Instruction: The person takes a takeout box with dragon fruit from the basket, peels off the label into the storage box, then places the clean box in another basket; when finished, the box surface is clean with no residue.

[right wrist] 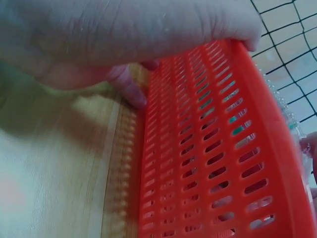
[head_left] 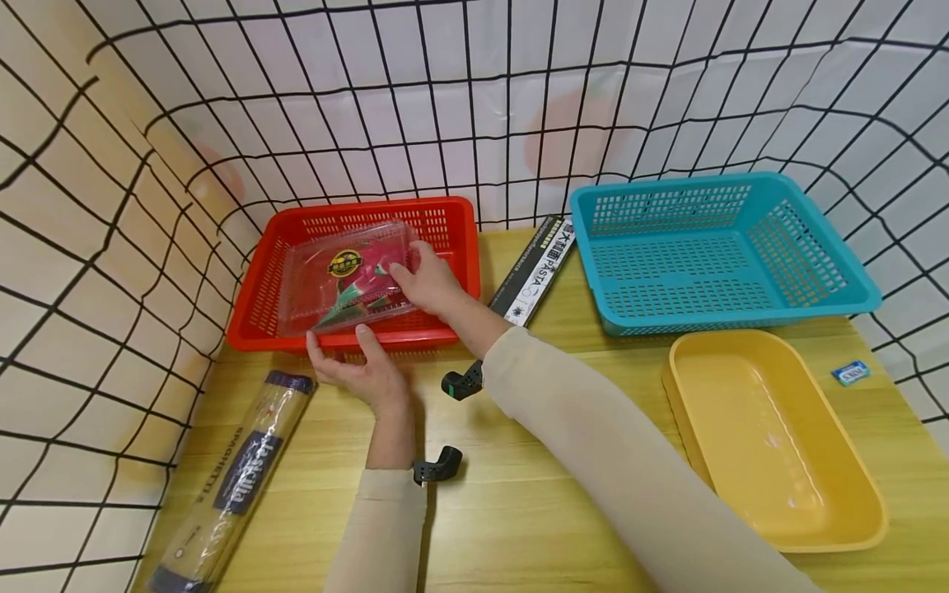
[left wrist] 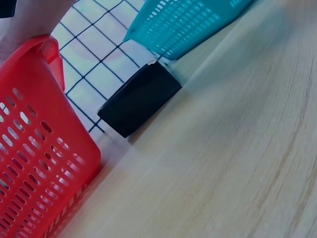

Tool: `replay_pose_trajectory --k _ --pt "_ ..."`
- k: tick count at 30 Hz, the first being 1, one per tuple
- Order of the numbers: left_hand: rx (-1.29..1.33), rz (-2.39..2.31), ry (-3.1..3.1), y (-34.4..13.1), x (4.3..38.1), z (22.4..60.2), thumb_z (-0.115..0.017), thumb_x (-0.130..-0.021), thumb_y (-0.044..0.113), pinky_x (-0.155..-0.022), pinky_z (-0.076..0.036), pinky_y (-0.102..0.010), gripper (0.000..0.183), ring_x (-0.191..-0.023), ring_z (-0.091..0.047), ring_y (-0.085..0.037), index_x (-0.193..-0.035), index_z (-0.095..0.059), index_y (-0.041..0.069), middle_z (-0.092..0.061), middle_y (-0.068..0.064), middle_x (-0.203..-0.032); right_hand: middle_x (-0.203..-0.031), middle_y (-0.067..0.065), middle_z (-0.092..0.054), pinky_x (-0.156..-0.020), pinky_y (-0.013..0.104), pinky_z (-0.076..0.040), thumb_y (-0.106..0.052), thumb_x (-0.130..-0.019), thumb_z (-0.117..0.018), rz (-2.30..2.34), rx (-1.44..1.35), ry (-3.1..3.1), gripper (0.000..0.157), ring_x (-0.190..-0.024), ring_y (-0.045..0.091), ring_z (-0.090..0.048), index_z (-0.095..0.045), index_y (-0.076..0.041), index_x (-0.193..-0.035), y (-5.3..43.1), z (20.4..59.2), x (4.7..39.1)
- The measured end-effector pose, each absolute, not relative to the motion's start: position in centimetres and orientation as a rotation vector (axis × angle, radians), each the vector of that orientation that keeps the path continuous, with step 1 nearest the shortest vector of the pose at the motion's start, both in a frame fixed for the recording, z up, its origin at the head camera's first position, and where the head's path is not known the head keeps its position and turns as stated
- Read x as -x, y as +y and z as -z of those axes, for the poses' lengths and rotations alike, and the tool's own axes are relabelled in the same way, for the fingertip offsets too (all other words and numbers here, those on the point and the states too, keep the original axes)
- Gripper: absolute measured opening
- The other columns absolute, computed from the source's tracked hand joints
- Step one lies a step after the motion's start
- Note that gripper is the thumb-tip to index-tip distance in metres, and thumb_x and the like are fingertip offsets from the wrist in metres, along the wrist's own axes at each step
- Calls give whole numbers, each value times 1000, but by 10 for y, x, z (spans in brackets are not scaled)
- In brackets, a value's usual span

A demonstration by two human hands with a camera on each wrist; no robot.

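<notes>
A clear plastic box of dragon fruit (head_left: 319,288), with a black and yellow label, lies tilted in the red basket (head_left: 454,317). My right hand (head_left: 433,284) grips the box at its right edge. At the basket's front rim is my left hand (head_left: 374,383); in the right wrist view its thumb hooks over the rim, with a fingertip (right wrist: 133,94) low against the outer wall. The left wrist view shows the basket's perforated side (left wrist: 39,148) and part of the right arm above it.
A pasta box (head_left: 537,276) lies between the red basket and a blue basket (head_left: 730,309). At right are a yellow tub (head_left: 771,445) and a small blue packet (head_left: 850,372). A spaghetti pack (head_left: 248,469) lies at front left. Black wire mesh (head_left: 489,115) surrounds the table's back and sides.
</notes>
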State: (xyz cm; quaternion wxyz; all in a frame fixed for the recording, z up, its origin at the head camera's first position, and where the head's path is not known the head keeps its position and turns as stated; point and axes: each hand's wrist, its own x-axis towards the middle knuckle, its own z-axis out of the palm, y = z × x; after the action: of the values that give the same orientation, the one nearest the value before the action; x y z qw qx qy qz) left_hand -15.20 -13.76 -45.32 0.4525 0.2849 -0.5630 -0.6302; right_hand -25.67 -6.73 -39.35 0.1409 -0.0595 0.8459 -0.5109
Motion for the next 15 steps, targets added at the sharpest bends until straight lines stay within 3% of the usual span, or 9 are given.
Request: replay_pose_trajectory --k 8,15 --pt "-670 1536 -1372 -133 147 443 -66 -95 11 -125 -26 -46 68 -145 -27 -26 -152 -30 4 -27 -16 -154 -143 16 -58 -108 42 -51 -36 -105 -53 1538 118 2460 61 -122 26 -61 -31 -12 -157 -67 385 248" --pt "-685 1527 -1392 -140 154 459 -68 -95 13 -125 -26 -49 69 -145 -27 -25 -152 -31 5 -27 -15 -154 -142 13 -50 -107 48 -51 -38 -104 -53 1496 54 2536 62 -128 26 -47 -31 -15 -157 -58 363 237"
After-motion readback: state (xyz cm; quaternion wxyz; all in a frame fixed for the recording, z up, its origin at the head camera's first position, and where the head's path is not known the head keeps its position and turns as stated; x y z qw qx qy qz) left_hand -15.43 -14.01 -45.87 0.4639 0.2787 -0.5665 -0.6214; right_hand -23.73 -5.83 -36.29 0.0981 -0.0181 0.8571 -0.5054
